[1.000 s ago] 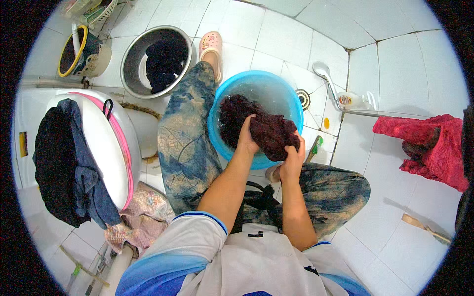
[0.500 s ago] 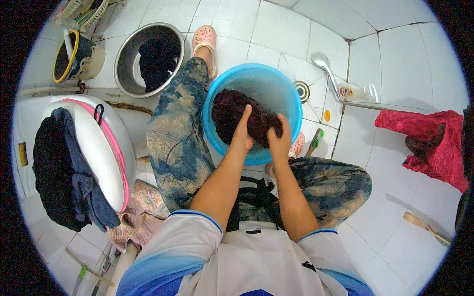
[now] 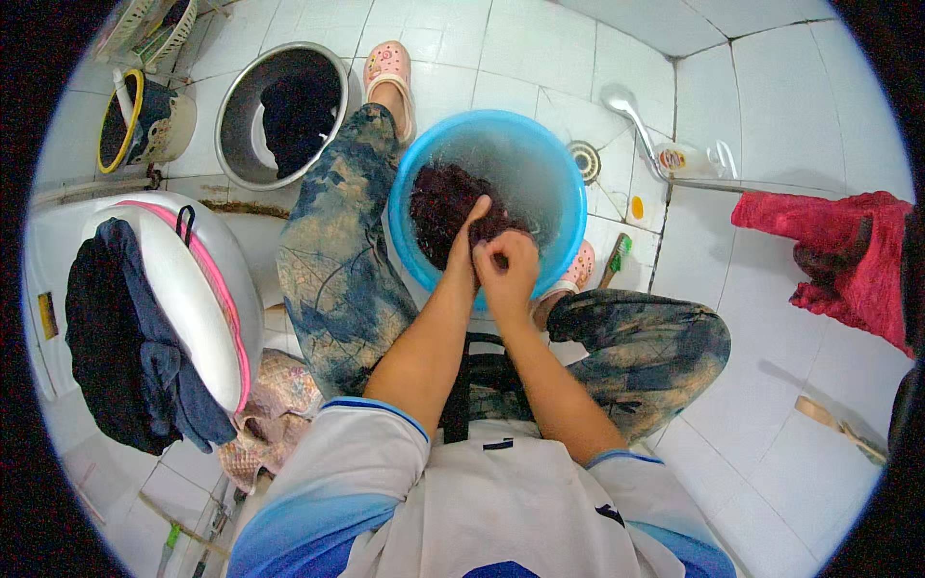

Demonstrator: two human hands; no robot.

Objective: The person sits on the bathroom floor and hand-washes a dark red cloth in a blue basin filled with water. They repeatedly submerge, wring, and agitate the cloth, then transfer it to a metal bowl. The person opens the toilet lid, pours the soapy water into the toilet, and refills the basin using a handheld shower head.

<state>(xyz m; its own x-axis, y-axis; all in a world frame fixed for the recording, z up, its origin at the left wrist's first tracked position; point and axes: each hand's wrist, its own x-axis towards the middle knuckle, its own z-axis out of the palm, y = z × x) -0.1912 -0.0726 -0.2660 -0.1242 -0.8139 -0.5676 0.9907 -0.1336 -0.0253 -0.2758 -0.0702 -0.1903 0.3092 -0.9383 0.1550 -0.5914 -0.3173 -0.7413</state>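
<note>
Between my legs stands a light blue basin (image 3: 572, 231) of cloudy water. A dark maroon wet cloth (image 3: 441, 204) lies bunched in its left half; what kind of garment it is I cannot tell. My left hand (image 3: 466, 236) grips the cloth's near right part, thumb up and fingers mostly hidden beneath. Pressed close against it, my right hand (image 3: 509, 262) is curled into a fist with a fold of the same dark cloth at its knuckles and thumb.
A steel basin (image 3: 229, 120) with dark clothes stands far left. Black and navy garments (image 3: 116, 328) drape over the toilet lid (image 3: 183, 289). A green-bristled brush (image 3: 618, 255) lies right of the basin, near a drain (image 3: 584, 162). Red cloth (image 3: 848, 250) hangs at right.
My right hand has moved left and nearer to me, from the cloth's right end to beside my left hand. The cloth is bunched more to the left, showing more water.
</note>
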